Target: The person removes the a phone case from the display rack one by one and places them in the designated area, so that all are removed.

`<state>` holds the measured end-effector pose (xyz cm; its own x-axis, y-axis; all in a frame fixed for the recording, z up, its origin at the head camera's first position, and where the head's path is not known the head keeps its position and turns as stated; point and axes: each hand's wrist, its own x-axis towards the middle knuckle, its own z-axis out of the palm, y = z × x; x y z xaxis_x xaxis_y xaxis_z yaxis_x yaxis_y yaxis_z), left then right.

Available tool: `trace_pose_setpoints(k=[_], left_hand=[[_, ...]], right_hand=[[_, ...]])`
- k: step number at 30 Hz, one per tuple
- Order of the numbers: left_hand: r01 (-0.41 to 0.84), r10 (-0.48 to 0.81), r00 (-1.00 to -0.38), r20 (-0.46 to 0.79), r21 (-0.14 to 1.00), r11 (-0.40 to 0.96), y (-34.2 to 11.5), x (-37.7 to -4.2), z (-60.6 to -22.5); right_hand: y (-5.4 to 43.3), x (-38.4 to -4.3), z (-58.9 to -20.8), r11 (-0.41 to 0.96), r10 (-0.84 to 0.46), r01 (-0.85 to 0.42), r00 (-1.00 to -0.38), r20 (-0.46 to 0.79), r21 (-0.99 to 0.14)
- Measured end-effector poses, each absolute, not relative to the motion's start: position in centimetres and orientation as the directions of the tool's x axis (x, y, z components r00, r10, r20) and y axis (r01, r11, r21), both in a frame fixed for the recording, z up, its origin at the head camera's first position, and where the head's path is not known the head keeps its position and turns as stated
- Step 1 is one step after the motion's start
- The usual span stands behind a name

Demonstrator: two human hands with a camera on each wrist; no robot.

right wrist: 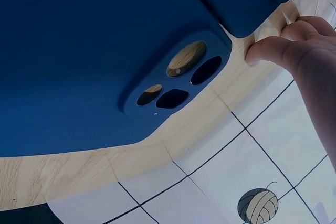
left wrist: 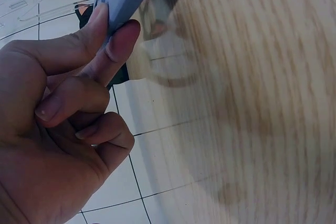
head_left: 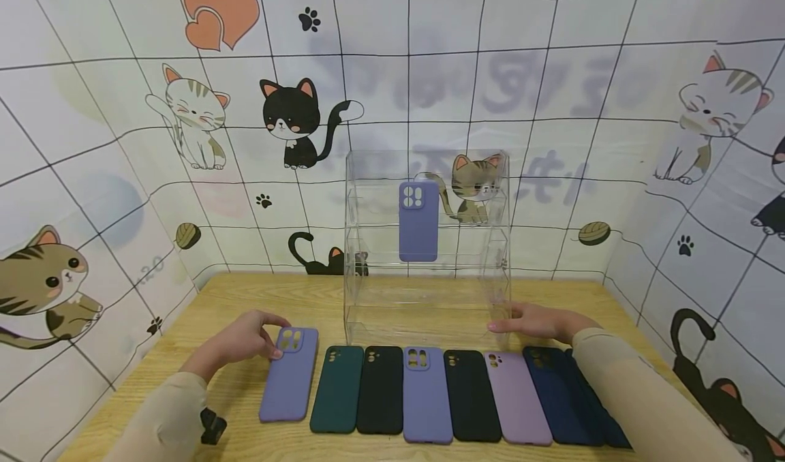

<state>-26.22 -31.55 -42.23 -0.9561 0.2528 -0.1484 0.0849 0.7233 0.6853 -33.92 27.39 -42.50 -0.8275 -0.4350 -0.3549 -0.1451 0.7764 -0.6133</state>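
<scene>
My left hand pinches the upper left edge of a periwinkle phone case between thumb and index finger. In the left wrist view, that case's edge shows between them while the other fingers curl loosely. At the lower right side of a clear tiered display rack is my right hand, fingers extended, the tips overlapping its side wall. Another periwinkle phone case stands upright in an upper tier of the rack. Dark blue phone cases fill much of the right wrist view.
In front of the rack lies a row of phone cases: dark green, black, periwinkle, another black, lilac and navy. A small black object is by my left sleeve. A cat-patterned backdrop encloses the wooden table.
</scene>
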Motion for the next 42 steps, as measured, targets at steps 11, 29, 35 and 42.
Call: trace_pose_setpoints(k=[11,29,35,42], left_hand=[[0.103,0.275,-0.948,-0.162,0.661,0.743,-31.8,-26.3,-42.9],[0.154,0.369,-0.910,-0.191,0.671,0.726,-31.4,-26.2,-43.9],[0.156,0.375,-0.907,-0.193,0.672,0.724,-31.1,-26.3,-43.7],[0.155,0.370,-0.905,-0.211,0.645,0.748,-30.8,-26.4,-43.4]], right_hand=[[27.5,-34.1,-42.7,0.776,-0.434,-0.141,-0.826,-0.359,-0.615],[27.6,-34.0,-42.9,0.772,-0.437,-0.142,-0.827,-0.354,-0.620],[27.7,-34.1,-42.9,0.769,-0.438,-0.145,-0.829,-0.349,-0.622],[27.6,-33.9,-42.9,0.775,-0.428,-0.143,-0.836,-0.344,-0.616]])
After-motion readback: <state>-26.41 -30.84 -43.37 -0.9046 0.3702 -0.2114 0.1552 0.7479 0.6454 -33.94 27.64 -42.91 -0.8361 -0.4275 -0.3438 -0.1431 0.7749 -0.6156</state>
